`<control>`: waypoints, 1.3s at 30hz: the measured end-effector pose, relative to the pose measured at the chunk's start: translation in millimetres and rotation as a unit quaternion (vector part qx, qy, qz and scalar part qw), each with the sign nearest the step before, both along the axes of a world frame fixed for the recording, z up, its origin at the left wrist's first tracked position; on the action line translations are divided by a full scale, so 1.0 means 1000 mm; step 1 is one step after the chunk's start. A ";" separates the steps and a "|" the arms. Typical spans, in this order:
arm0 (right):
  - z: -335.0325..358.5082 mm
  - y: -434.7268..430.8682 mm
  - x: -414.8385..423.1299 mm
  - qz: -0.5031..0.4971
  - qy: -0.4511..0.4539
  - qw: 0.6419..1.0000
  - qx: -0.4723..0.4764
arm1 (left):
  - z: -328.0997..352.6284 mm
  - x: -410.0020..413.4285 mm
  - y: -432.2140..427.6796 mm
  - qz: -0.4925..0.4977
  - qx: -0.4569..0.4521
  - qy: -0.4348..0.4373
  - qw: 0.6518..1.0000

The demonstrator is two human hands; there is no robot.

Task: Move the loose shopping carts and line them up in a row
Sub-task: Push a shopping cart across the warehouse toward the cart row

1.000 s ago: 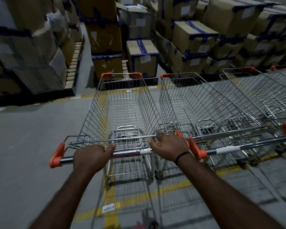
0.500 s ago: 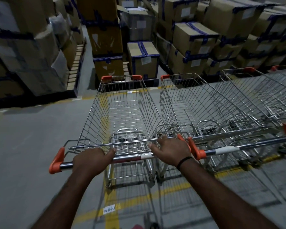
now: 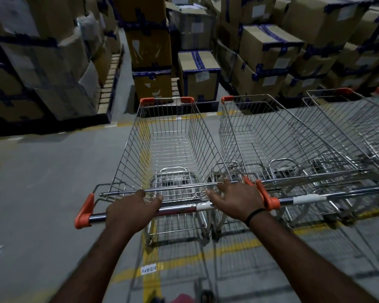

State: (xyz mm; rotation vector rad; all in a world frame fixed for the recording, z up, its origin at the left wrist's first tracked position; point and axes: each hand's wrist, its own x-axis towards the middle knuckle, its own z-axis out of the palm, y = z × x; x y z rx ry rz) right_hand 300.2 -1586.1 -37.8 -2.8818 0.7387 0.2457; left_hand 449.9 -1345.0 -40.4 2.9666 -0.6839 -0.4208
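A wire shopping cart point(image 3: 169, 136) with orange corner caps stands straight ahead of me. Its chrome handle bar point(image 3: 179, 209) carries orange end caps. My left hand point(image 3: 129, 209) lies on the left part of the bar, with its fingers reaching forward over it. My right hand point(image 3: 235, 200) rests on the right end of the bar with fingers spread towards the basket's rear wire. Close on the right, a second cart point(image 3: 271, 141) stands parallel, and a third cart point(image 3: 346, 119) stands beyond it.
Stacked cardboard boxes point(image 3: 197, 73) on pallets stand just beyond the carts' front ends. A taller stack point(image 3: 42, 62) fills the left. Bare grey floor point(image 3: 42, 182) with yellow lines point(image 3: 149, 281) lies to the left and behind.
Both hands gripped the handle before; now their fingers have loosened and stretch forward over it. The cart has stayed beside the second cart.
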 end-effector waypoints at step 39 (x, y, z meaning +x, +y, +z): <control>0.022 0.119 0.080 -0.154 0.056 0.981 0.105 | 0.068 0.139 0.082 -0.306 -0.044 0.045 0.950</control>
